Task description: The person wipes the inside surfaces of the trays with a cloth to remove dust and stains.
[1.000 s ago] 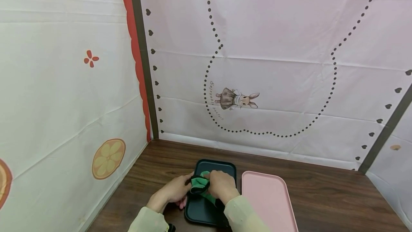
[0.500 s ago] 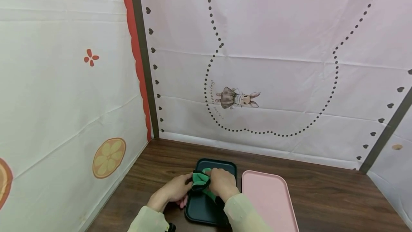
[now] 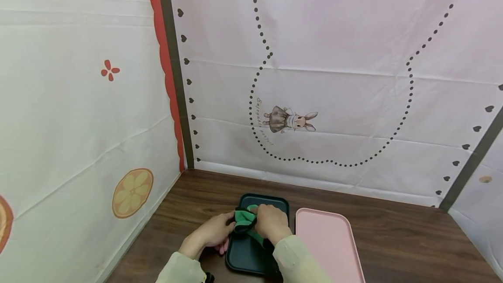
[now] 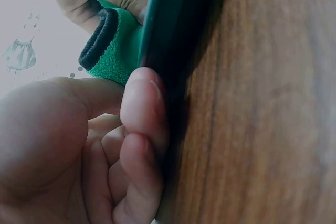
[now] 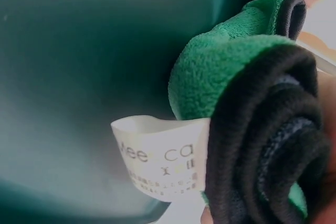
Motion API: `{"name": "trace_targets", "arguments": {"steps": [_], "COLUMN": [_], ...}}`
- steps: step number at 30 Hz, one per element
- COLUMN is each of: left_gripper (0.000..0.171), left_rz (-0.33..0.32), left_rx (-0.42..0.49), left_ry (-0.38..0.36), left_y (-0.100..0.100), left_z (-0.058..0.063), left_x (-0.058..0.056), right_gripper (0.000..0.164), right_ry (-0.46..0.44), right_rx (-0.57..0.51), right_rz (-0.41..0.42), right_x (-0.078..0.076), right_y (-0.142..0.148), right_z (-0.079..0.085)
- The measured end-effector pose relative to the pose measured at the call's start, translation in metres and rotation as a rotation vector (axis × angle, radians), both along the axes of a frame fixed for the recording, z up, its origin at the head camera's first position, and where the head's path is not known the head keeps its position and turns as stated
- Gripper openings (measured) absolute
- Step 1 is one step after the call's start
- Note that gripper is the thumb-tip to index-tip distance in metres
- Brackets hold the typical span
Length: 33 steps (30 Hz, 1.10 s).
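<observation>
Far left: white fabric wall sheet [image 3: 70, 112] runs along the tabletop's left edge, carries red four-petal flower print [image 3: 110, 70] and round orange-slice print [image 3: 132, 193]

Dark brown wood-grain tabletop [image 3: 188, 206], back edge against a pale pinkish fabric backdrop [image 3: 334, 99] with dotted line, hearts and sideways rabbit print [image 3: 291, 120]

Left hand [image 3: 214, 230], in pale yellow-green left sleeve [image 3: 180, 269], black item [image 3: 209, 277] at the cuff: grasping dark teal rectangular tray [image 3: 247, 254] by its left long edge, thumb next to the cloth, fingertips against the outer side of the rim, see left wrist view

Tray is rectangular with rounded corners, on the tabletop, nearer its left edge than its right, just short of the back edge

Green fleecy cloth [image 3: 244, 217] with black edging, bunched over the tray, folds toward its left edge. White printed label [image 5: 163, 158] sticks out of it, lettering partly blurred

Right hand [image 3: 272, 222], in matching right sleeve [image 3: 298, 261]: clenched round the cloth, over the tray

Pink rectangular tray [image 3: 324, 239] with rounded corners just beside, to the right, near end cut off by the frame
</observation>
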<state>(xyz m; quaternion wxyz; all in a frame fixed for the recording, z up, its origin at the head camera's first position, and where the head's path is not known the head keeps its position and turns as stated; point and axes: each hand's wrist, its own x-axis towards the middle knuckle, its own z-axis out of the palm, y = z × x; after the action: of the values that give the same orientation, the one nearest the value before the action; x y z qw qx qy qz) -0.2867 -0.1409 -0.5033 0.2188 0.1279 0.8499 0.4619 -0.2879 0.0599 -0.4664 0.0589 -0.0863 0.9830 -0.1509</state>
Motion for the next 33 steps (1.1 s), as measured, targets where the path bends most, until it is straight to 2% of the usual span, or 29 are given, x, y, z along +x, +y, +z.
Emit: {"name": "trace_targets", "arguments": {"steps": [12, 33], "left_gripper": [0.059, 0.060], "left_rz": [-0.012, -0.008], "left_rx": [0.006, 0.002], "left_ry": [0.008, 0.008], "left_y": [0.0001, -0.0009], "left_z": [0.0011, -0.0013], "left_x": [-0.0011, -0.0006], "right_gripper": [0.059, 0.059], "right_ry": [-0.004, -0.005], "right_rx": [-0.004, -0.018], "right_rz": [-0.026, -0.008], "right_x": [0.0003, 0.0015], "right_y": [-0.0009, 0.0009], "right_z": [0.0011, 0.0037]}}
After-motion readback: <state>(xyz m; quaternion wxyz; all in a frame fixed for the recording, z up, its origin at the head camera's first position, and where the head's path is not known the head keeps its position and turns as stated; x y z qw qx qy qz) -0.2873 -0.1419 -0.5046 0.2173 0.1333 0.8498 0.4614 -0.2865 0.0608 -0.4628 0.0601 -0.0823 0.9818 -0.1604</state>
